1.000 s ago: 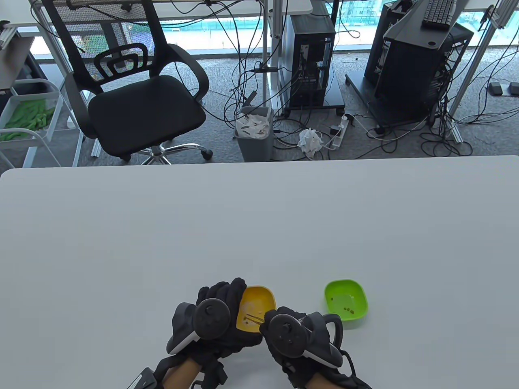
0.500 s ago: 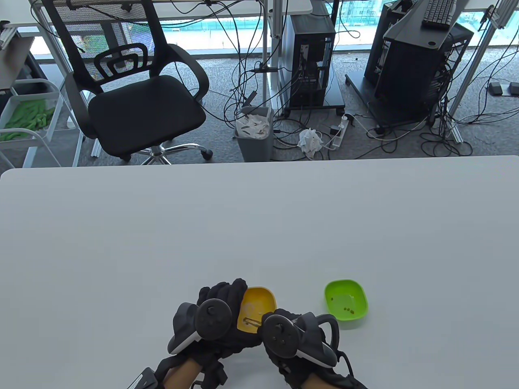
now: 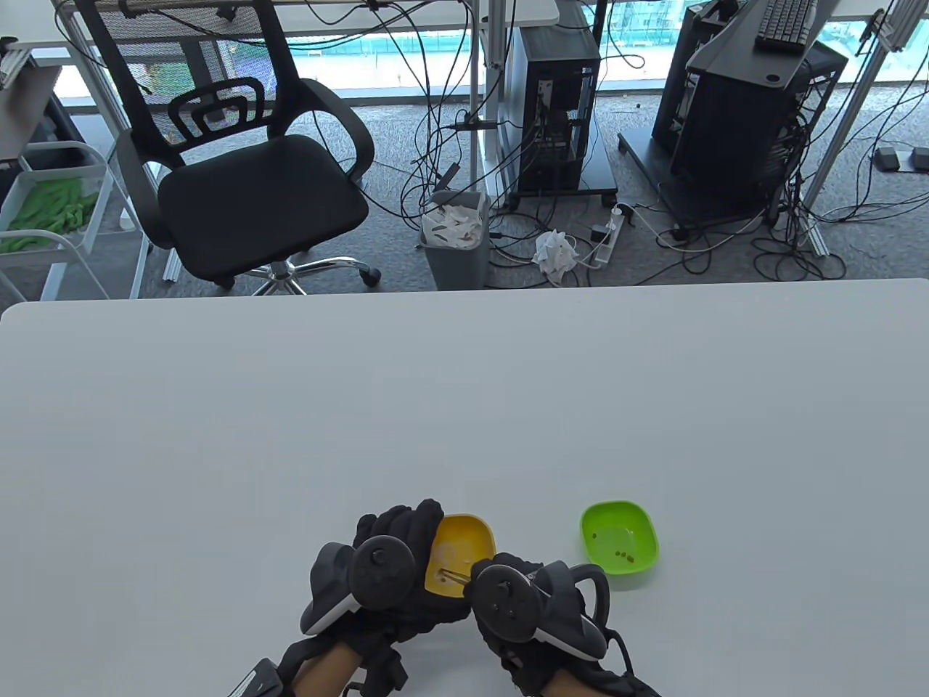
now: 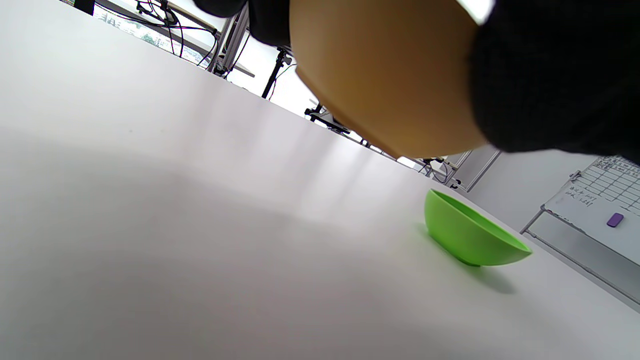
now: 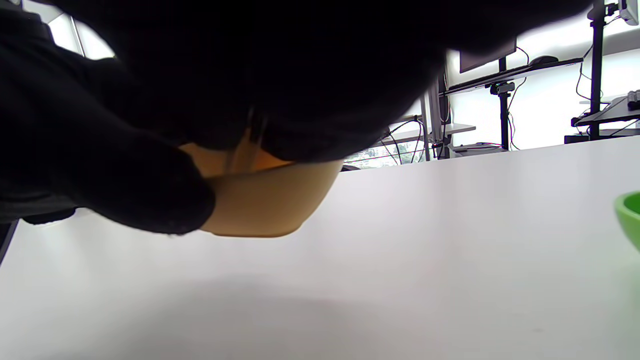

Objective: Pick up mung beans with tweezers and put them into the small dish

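My left hand (image 3: 403,526) grips the left side of a yellow dish (image 3: 468,537) near the table's front edge. The wrist views show the dish's underside (image 4: 385,85) (image 5: 265,205) raised a little off the table. My right hand (image 3: 501,573) holds thin tweezers (image 3: 453,575), whose tips reach into the near part of the yellow dish. Whether a bean is between the tips is too small to tell. A green dish (image 3: 620,523) stands to the right with a few mung beans (image 3: 625,556) inside. It also shows in the left wrist view (image 4: 470,240) and the right wrist view (image 5: 630,215).
The white table (image 3: 464,406) stretches far beyond the two dishes. Behind its far edge are an office chair (image 3: 247,160), a waste bin (image 3: 456,236) and computer towers with cables on the floor.
My right hand has shifted slightly left and toward me, drawing the tweezers to the near side of the yellow dish. The left hand and both dishes have stayed put.
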`<control>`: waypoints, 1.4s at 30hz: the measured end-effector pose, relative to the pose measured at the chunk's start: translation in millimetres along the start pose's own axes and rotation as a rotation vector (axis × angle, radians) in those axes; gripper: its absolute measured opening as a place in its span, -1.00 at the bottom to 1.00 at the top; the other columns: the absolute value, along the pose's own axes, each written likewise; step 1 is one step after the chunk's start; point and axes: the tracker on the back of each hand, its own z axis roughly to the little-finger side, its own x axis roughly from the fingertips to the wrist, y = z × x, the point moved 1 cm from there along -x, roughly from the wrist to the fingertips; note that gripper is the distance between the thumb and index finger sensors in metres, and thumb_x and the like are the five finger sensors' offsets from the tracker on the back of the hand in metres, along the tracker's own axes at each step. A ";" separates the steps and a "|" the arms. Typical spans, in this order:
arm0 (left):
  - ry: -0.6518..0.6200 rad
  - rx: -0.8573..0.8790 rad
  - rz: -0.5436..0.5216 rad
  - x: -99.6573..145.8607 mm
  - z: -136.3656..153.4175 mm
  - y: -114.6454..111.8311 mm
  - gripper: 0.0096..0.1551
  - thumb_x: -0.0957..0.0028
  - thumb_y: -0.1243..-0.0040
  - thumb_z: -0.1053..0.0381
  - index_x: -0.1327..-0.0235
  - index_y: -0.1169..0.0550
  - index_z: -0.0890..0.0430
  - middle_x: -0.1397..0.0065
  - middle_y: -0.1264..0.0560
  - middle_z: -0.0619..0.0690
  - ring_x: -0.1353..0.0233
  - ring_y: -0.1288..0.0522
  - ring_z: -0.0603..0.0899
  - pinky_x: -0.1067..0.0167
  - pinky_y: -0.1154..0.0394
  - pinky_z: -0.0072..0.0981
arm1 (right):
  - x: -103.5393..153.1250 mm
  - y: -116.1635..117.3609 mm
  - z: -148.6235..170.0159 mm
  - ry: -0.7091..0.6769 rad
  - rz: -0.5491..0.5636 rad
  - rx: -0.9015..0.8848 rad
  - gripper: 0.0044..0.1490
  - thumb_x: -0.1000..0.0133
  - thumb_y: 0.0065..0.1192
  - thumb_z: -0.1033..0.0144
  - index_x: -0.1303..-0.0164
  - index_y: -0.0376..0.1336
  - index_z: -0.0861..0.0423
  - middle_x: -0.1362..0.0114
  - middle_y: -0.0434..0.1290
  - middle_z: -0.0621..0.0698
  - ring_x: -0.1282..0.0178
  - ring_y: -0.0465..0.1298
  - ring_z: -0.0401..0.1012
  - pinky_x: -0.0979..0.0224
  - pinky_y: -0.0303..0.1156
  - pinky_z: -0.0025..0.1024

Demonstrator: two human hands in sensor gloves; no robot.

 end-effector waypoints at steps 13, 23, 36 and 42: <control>-0.021 0.022 -0.037 1.8 1.9 4.1 0.56 0.35 -0.55 -0.51 -0.68 0.03 0.12 -0.67 -0.14 0.10 -0.72 -0.04 0.38 -0.54 0.17 0.46 | 39.6 -71.3 117.1 0.341 0.239 -0.082 -0.58 -0.06 0.46 0.22 0.10 0.59 0.26 0.18 0.65 0.18 0.48 0.61 -0.24 0.46 0.60 -0.47; -0.041 0.031 -0.028 1.5 2.1 0.6 0.56 0.36 -0.55 -0.51 -0.67 0.03 0.12 -0.67 -0.14 0.10 -0.72 -0.04 0.37 -0.54 0.18 0.46 | 58.3 -46.9 177.3 0.511 0.169 -0.108 -0.58 -0.06 0.46 0.22 0.11 0.59 0.27 0.19 0.65 0.18 0.49 0.61 -0.24 0.47 0.60 -0.47; -0.032 0.025 -0.034 2.5 2.4 1.5 0.56 0.36 -0.54 -0.52 -0.67 0.03 0.13 -0.66 -0.15 0.10 -0.72 -0.04 0.38 -0.54 0.17 0.46 | 58.5 -38.3 184.6 0.541 0.141 -0.147 -0.58 -0.06 0.46 0.22 0.11 0.59 0.26 0.19 0.65 0.18 0.49 0.61 -0.24 0.47 0.60 -0.47; -0.035 0.024 -0.040 2.6 1.7 1.6 0.56 0.35 -0.54 -0.52 -0.67 0.03 0.13 -0.66 -0.14 0.11 -0.72 -0.04 0.38 -0.54 0.17 0.46 | 58.6 -37.2 184.1 0.544 0.127 -0.156 -0.57 -0.06 0.46 0.22 0.10 0.59 0.26 0.19 0.65 0.18 0.48 0.61 -0.24 0.47 0.60 -0.47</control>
